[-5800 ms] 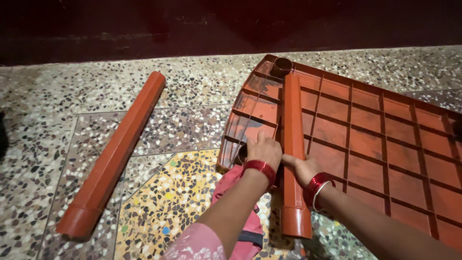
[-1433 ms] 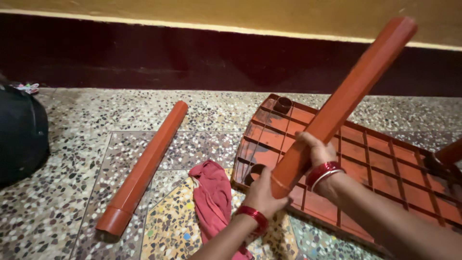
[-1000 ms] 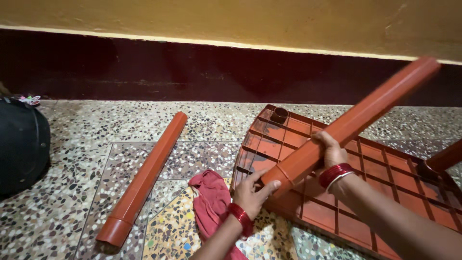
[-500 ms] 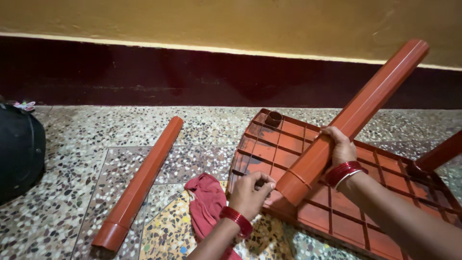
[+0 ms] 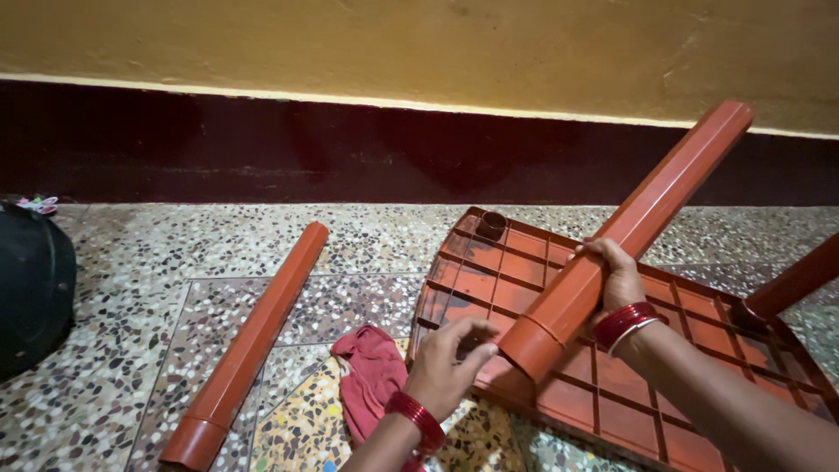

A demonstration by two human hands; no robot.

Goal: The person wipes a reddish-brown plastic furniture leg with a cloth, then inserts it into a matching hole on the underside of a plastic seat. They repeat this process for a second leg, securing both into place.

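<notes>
while the right hand [image 5: 616,278] wraps around a long reddish-brown plastic leg [image 5: 631,235], gripping it a little above its wider lower end, the leg slants up and away to the right, its far end raised in front of the wall [image 5: 419,52]. the lower end of the leg sits just over the near left corner of an upturned table [image 5: 629,402], a ribbed reddish-brown plastic top lying underside-up on the speckled terrazzo floor [image 5: 131,280]. the left hand [image 5: 450,365] holds nothing; its fingers are half curled and spread narrow, the fingertips reaching in at that same corner, right beside the leg's lower end, though i cannot tell whether they touch the table or the leg. both wrists wear red bangles. a round socket [image 5: 491,225] shows in the far left corner of the table's underside. at the right edge of the view another leg [image 5: 791,284] stands fitted into the table and leans off out of view. a second loose leg [image 5: 249,345] lies flat on the floor to the left of the table, well apart from both hands. a red cloth [image 5: 371,380] lies crumpled on the floor between that loose leg and the table, just beside the left wrist. a dark rounded object [image 5: 31,297] rests at the far left edge.
</notes>
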